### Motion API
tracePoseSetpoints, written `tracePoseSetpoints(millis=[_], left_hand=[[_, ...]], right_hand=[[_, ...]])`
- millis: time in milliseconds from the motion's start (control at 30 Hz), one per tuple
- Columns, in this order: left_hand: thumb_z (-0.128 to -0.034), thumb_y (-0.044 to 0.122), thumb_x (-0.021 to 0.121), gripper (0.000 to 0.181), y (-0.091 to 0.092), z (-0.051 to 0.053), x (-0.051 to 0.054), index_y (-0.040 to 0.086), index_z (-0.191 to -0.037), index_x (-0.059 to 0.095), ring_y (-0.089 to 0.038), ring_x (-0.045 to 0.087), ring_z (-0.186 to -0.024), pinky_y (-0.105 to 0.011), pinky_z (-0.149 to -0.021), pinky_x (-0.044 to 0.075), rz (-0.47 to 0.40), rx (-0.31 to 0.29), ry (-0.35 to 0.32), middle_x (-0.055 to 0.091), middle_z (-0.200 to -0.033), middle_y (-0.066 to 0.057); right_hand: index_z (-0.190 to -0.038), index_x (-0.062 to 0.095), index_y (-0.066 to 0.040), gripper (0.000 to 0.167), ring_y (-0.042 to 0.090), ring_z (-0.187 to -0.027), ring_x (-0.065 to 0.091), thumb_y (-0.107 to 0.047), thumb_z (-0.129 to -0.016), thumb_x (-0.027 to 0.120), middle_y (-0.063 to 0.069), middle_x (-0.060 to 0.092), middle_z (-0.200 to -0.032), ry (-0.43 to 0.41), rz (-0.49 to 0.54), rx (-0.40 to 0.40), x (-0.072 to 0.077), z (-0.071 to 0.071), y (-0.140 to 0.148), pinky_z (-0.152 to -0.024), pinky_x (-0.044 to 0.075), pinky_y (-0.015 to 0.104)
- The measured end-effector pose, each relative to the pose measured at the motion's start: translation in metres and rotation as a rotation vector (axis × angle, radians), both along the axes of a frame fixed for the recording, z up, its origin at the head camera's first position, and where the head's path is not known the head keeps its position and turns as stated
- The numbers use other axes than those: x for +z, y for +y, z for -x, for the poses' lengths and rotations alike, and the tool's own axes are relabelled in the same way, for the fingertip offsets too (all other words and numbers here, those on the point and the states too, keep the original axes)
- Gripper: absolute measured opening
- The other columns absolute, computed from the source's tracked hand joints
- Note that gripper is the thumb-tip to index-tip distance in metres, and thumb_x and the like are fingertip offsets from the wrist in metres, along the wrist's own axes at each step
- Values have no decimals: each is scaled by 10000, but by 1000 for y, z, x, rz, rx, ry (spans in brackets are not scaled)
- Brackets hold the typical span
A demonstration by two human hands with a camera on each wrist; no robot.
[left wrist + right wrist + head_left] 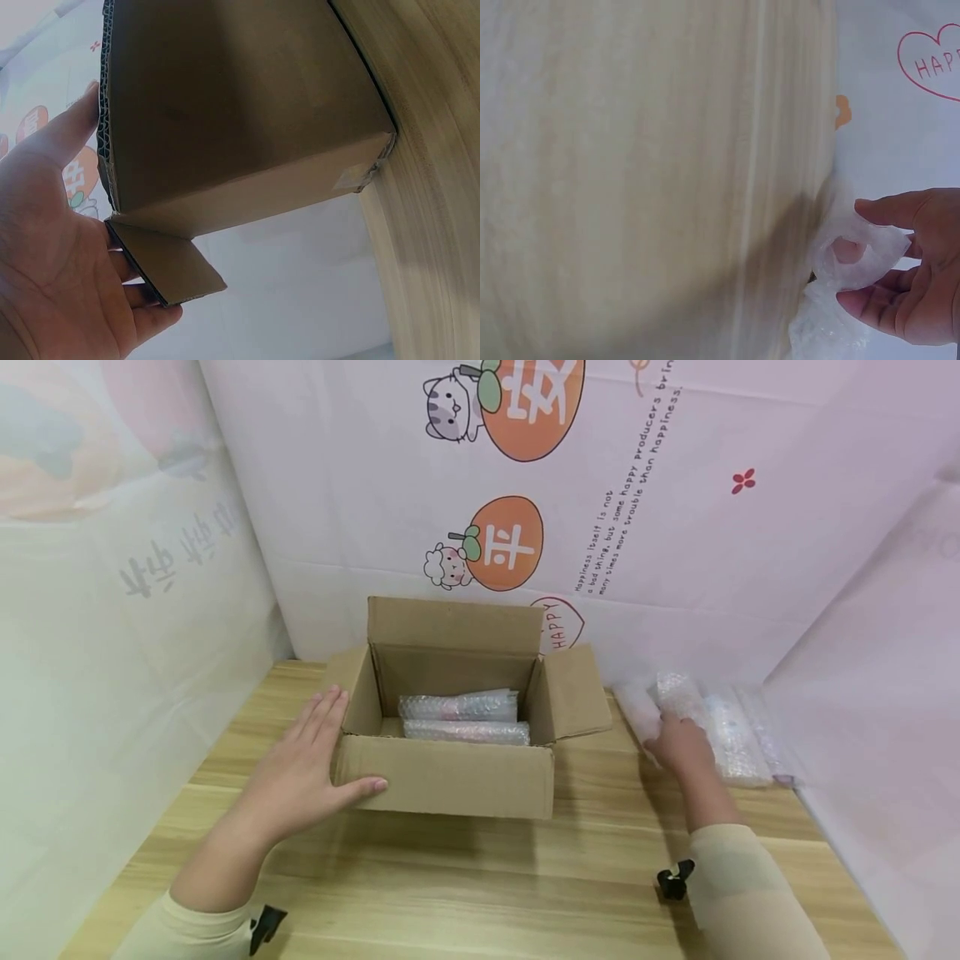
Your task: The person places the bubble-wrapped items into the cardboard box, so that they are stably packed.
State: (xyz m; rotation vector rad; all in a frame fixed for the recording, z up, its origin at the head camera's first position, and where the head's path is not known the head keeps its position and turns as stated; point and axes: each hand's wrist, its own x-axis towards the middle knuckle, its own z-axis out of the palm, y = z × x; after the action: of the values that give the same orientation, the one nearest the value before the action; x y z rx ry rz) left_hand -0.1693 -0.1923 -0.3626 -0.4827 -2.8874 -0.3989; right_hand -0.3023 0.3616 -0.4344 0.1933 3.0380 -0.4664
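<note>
Head view puts the cardboard box [450, 664] at the middle of the frame, its flaps folded outward on every side. Two bubble-wrapped rolls [467, 732] lie inside it, one behind the other, both running across the frame. Your left hand [300, 781] is spread at the box's left side, at left of centre: the fingers lie straight along the left flap [347, 667], and the thumb reaches over the front flap [480, 781]. Your left wrist view shows the thumb at the corrugated edge in the upper left, with the other fingers partly hidden behind the small flap at lower left.

At the right of the head frame, your right hand [684, 747] is down among the wrapped bundles [738, 743], which lie side by side on the surface [450, 893]. Your right wrist view is clearer: at lower right, you grip one bubble-wrapped piece [885, 259], thumb above and fingers curled beneath, its rounded end facing the camera with something pinkish in the middle. More bubble wrap sits just below it.

Behind the box, a pale printed sheet [637, 468] fills the top of the head frame, with orange fruit and cartoon animals. You wear cream sleeves [757, 893], with a black clip [677, 881] near each cuff.
</note>
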Motion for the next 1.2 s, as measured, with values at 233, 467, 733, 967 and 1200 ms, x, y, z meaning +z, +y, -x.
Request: tracePoseSetpoints(millis=[233, 467, 733, 967, 1200], left_hand=[[-796, 810, 510, 1191, 0, -1, 0, 108, -1582, -44, -350, 14, -1522, -551, -1221, 146, -6, 0, 2, -17, -1656, -118], [-801, 810, 503, 1189, 0, -1, -1, 101, -1581, -46, -346, 3, -1522, -544, -1225, 137, -6, -1, -1, -24, -1656, -118], [-799, 811, 505, 1188, 0, -1, 0, 103, -1581, -43, -344, 5, -1523, -545, -1224, 141, -10, 1, -3, -19, -1657, -118], [-796, 814, 505, 1192, 0, -1, 1, 103, -1582, -41, -332, -7, -1525, -547, -1224, 142, -8, -1, -5, -14, -1657, -121], [-797, 812, 506, 1192, 1, -1, 0, 99, -1582, -39, -368, 36, -1519, -554, -1219, 154, -7, -2, 1, -18, -1656, -120]], right_hand=[[-1450, 337, 73, 701, 624, -1189, 392, -296, -919, 608, 441, 357, -1362, 14, 34, 24, 13, -5, 1, -937, 407, 708], [-1466, 313, 74, 710, 604, -1236, 375, -290, -935, 612, 412, 346, -1414, 17, 68, 69, 33, -12, -4, -951, 403, 704], [-1482, 301, 62, 713, 582, -1274, 365, -308, -952, 604, 382, 355, -1443, 39, 90, 150, 61, -19, -11, -980, 374, 708], [-1464, 338, 56, 671, 552, -1244, 428, -299, -961, 605, 370, 420, -1404, 111, 130, 212, 88, -30, -21, -965, 399, 684], [-1473, 335, 32, 658, 515, -1254, 436, -303, -972, 598, 343, 426, -1412, 165, 175, 246, 114, -39, -32, -990, 396, 656]])
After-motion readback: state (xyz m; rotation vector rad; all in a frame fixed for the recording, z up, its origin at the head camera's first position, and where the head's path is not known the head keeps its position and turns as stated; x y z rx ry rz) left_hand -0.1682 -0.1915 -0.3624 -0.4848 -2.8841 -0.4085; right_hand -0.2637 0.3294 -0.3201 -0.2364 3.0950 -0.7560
